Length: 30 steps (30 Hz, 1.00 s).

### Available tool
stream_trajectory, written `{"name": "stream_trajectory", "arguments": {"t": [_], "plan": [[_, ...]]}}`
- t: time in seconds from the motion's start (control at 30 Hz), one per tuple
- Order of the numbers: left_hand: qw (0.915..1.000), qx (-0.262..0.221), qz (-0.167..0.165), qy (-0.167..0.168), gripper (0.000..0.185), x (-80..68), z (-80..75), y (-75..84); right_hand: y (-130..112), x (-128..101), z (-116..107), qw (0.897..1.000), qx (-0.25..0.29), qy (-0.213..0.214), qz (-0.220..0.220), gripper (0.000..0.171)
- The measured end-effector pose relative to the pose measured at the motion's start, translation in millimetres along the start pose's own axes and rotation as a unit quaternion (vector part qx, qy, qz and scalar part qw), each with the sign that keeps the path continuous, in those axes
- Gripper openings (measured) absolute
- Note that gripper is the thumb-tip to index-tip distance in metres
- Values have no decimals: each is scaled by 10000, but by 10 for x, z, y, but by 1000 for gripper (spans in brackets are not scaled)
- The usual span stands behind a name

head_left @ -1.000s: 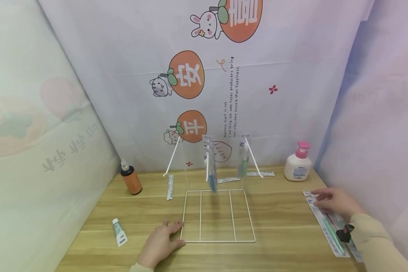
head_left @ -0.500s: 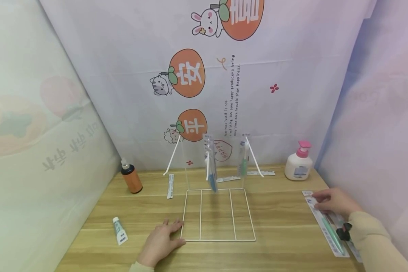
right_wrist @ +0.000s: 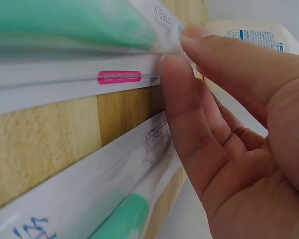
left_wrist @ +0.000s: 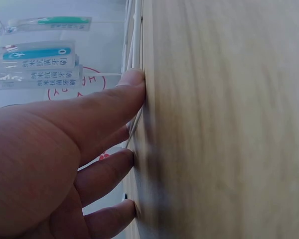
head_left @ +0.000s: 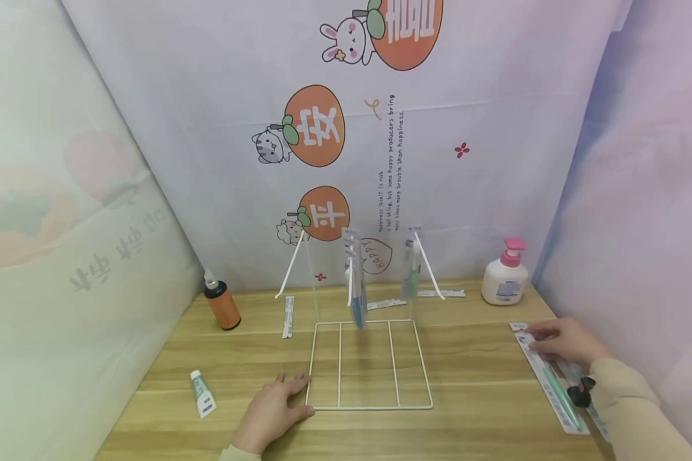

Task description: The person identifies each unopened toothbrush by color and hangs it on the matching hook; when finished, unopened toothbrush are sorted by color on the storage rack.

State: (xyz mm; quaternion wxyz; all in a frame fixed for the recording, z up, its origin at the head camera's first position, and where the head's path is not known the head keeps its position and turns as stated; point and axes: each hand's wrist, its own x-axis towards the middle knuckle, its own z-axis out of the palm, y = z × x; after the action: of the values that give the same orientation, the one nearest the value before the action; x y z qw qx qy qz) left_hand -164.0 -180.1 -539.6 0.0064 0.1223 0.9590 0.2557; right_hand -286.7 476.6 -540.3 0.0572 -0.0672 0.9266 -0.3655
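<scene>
At right in the head view, my right hand point(head_left: 568, 339) pinches the far end of a packaged green toothbrush point(head_left: 564, 398) between thumb and index finger. That package's tip looks slightly bent at the fingertips. A second packaged green toothbrush point(right_wrist: 122, 184) lies beside it, partly under my wrist in the head view. My left hand point(head_left: 271, 410) rests at the front left corner of a white wire rack point(head_left: 375, 408). Its thumb touches the wire, and its other fingertips are down at the table. Packaged toothbrushes, one blue point(head_left: 358, 310) and one green point(head_left: 412, 282), hang on the rack's middle and right hooks.
A pink-topped pump bottle point(head_left: 504, 282) stands at the back right. An orange bottle point(head_left: 223, 306) stands at the back left, with a small toothpaste tube point(head_left: 203, 394) nearer me. Several narrow sachets, one a white strip point(head_left: 288, 317), lie behind the rack. Cloth hangs on three sides.
The far end of the toothbrush package at my right fingers has shifted slightly left and bent. My left hand stays at the rack's corner.
</scene>
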Motion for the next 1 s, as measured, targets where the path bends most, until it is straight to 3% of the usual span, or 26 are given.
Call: {"name": "stream_trajectory", "arguments": {"t": [0.3, 0.67, 0.8, 1.0], "plan": [[10000, -64, 31, -5, 64, -8, 11, 6, 14, -95, 34, 9964, 848, 76, 32, 61], [10000, 21, 49, 40, 64, -26, -4, 21, -113, -196, 17, 9980, 532, 91, -338, 55], [10000, 35, 49, 60, 63, -22, -1, 21, -251, -248, 26, 9975, 225, 363, -567, 51], [10000, 2, 29, 15, 63, -12, -5, 21, -580, -328, 30, 9921, 346, 884, -822, 49]]}}
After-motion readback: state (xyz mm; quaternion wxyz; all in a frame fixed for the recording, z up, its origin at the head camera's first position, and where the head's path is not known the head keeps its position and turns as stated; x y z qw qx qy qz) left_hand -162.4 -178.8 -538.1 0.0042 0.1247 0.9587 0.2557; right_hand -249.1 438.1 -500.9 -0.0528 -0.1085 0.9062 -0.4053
